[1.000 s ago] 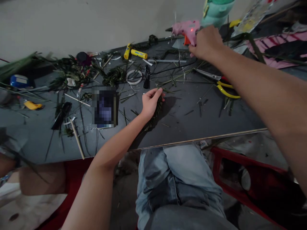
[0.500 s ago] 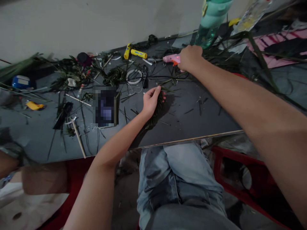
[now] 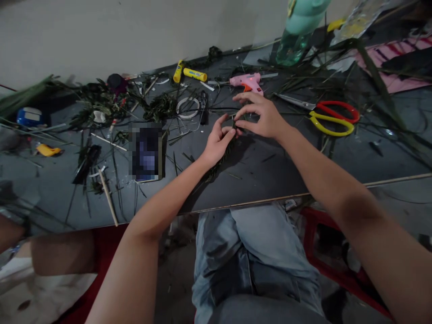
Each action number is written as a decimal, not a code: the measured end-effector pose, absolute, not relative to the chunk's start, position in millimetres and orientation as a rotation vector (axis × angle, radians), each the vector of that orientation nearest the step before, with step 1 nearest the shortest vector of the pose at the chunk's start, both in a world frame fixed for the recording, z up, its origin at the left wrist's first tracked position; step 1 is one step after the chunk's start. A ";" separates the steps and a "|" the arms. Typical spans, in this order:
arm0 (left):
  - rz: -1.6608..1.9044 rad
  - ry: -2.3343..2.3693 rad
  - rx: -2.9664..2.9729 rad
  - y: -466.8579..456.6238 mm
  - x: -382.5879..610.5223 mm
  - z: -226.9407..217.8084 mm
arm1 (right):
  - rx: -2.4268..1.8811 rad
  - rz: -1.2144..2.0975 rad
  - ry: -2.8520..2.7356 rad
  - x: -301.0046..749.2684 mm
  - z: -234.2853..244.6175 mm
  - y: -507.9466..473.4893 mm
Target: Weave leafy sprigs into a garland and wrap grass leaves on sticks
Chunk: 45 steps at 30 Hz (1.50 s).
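A dark green braided leaf piece (image 3: pixel 221 163) is gripped between the thumb and fingers of my left hand (image 3: pixel 216 143), low over the table. Much of it is hidden behind that hand. My right hand (image 3: pixel 265 118) comes in from the right, with thumb and forefinger closing on the piece's upper end and the other fingers raised. Just beyond my right hand a pink hot glue gun (image 3: pixel 245 82) lies on the table, its orange trigger showing. Scissors (image 3: pixel 332 121) with red and yellow handles rest to the right of my right wrist.
Yellow glue sticks (image 3: pixel 195 74), a white ring (image 3: pixel 188 108) and leaf scraps lie behind my hands. A blurred-out phone-like device (image 3: pixel 147 155) is at left. A green bottle (image 3: pixel 297 40) stands at the back. Another person's leg (image 3: pixel 62 252) shows at lower left.
My right hand has let go of the glue gun, leaving it on the table, and has moved down and left to the braided leaf piece. The scissors have come into sight.
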<state>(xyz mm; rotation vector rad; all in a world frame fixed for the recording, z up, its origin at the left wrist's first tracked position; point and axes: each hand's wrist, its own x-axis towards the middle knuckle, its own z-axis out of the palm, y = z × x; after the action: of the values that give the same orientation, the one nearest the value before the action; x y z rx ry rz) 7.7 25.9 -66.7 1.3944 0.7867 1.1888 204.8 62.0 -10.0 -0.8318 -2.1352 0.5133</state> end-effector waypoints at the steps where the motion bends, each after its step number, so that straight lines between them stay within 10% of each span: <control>1: 1.183 0.775 1.414 25.1 7.4 -66.4 | -0.817 0.534 -2.128 205.6 -11.9 60.6; 20: 0.880 0.870 1.439 31.0 -20.2 -24.3 | -0.685 1.250 -1.746 194.8 -22.4 57.0; 35: 1.182 0.861 1.163 30.3 -7.1 -41.0 | -1.077 0.484 -1.717 194.0 -21.0 40.0; 45: 1.373 0.906 1.164 38.1 -7.6 -51.9 | -0.899 1.038 -1.766 167.8 -26.6 30.6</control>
<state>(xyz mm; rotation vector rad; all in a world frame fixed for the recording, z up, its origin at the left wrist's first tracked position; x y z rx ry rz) -7.6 38.1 -51.9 1.1638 0.9065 1.3726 167.8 30.6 -26.6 -0.8993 -1.7663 1.0377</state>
